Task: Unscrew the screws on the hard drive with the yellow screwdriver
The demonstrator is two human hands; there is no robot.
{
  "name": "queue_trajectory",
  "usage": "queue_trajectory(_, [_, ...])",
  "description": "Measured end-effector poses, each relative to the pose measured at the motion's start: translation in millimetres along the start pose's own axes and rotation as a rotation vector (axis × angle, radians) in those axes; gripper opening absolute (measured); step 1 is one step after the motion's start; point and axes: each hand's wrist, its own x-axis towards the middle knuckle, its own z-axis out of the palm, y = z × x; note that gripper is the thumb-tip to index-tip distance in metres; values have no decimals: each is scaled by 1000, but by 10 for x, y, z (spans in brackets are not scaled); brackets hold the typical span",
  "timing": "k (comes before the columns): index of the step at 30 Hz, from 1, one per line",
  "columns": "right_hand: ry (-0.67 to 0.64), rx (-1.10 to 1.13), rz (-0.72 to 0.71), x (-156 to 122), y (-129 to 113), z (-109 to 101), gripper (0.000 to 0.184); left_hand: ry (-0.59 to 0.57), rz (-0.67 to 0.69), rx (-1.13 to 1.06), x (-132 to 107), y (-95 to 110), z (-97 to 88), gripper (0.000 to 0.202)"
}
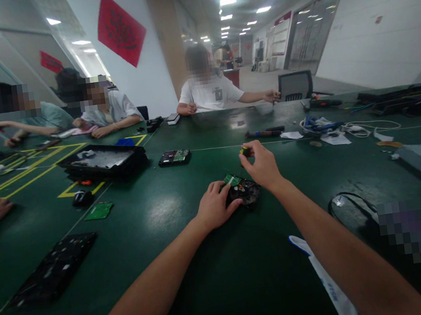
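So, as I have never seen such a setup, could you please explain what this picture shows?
There is no machine here: a person works bare-handed. The single picture comes from a camera worn on their head, looking forward and down. The left hand rests on a black device with a green circuit board on it. The right hand holds a small tool with a yellow and black handle above it. Farther left on the green table are a black tray, a loose green board and a dark panel.
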Motion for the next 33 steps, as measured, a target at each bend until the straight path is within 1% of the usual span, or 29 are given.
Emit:
queue_trajectory(3, [3,19,28,-5,22,1,28,-10,0,6,3,3,-7,65])
queue_trajectory(7, [-27,-25,-61,0,-18,-20,24,-15,-6,9,3,5,-13,65])
queue_trajectory(9, [-27,-41,-91,2,-30,-18,27,-16,-8,7,2,4,-13,64])
queue_trajectory(12, [-6,-33,-59,2,-13,-6,29,-15,-1,7,1,0,-8,65])
queue_trajectory(15, [-7,-19,-33,3,8,-11,27,-18,-6,6,5,-4,-3,65])
queue_trajectory(20, [-17,-49,-92,4,-14,-34,29,-27,-14,1,11,1,-8,65])
queue_trajectory(23, [-8,-43,-77,4,-19,-27,30,-27,-8,2,12,1,-9,66])
queue_trajectory(26, [-12,-28,-50,8,-21,-28,26,-21,-3,-3,10,-3,0,65])
queue_trajectory(29, [-27,-44,-73,12,-39,-43,24,-12,-7,-5,6,-6,12,63])
queue_trajectory(33, [-20,-58,-99,6,-45,-36,29,-9,-8,-8,2,-6,14,63])
